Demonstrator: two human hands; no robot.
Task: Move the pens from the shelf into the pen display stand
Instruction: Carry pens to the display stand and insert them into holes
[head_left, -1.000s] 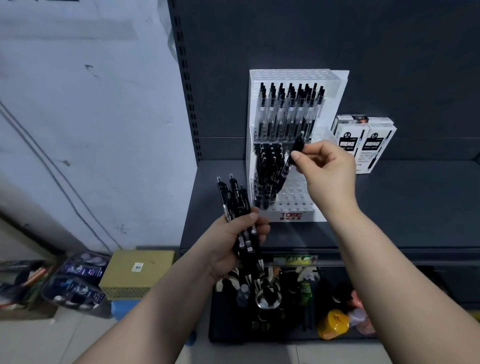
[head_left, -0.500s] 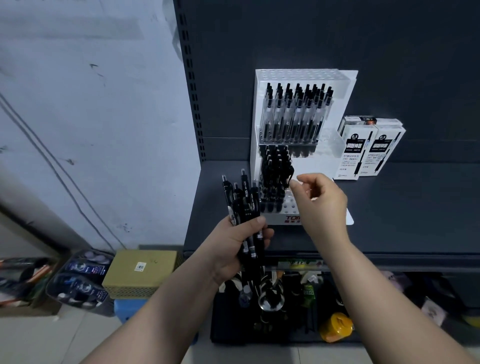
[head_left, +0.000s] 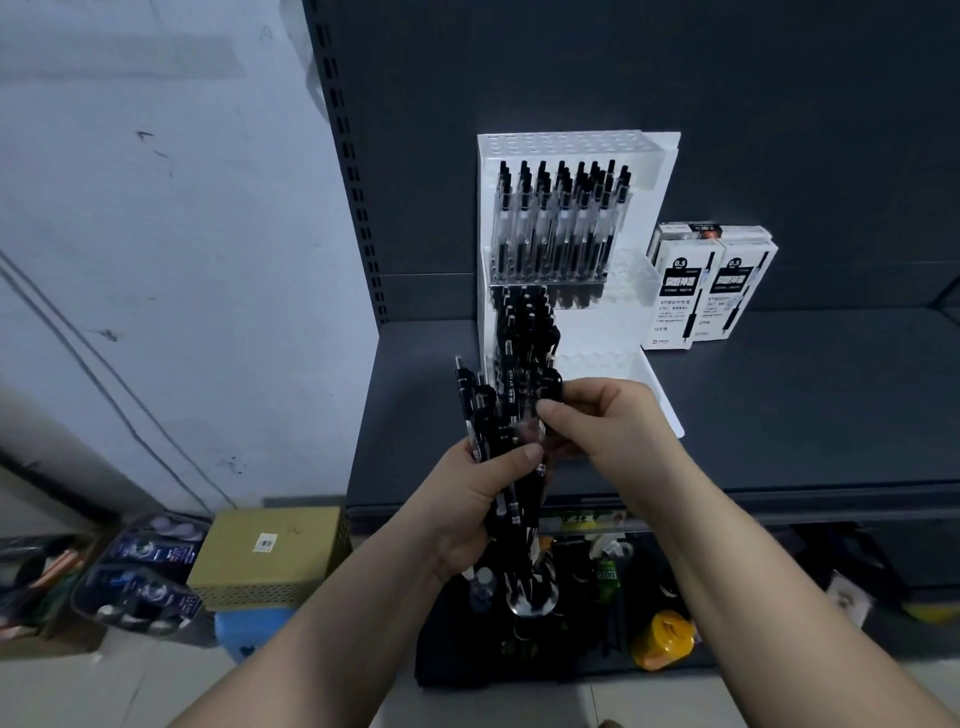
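Left hand (head_left: 467, 499) grips a pen bundle (head_left: 493, 436) upright before the stand (head_left: 660, 218) on the shelf (head_left: 779, 415); right hand (head_left: 608, 421) fingertips pinch one pen from it.

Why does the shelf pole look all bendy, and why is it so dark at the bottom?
Head view: the wide-angle lens bows the shelf pole. Head view: the light is dim and the white pen display stand shows brightest, so the lower shelf looks murky. Head view: the pens between the left hand and right hand look slightly smeared.
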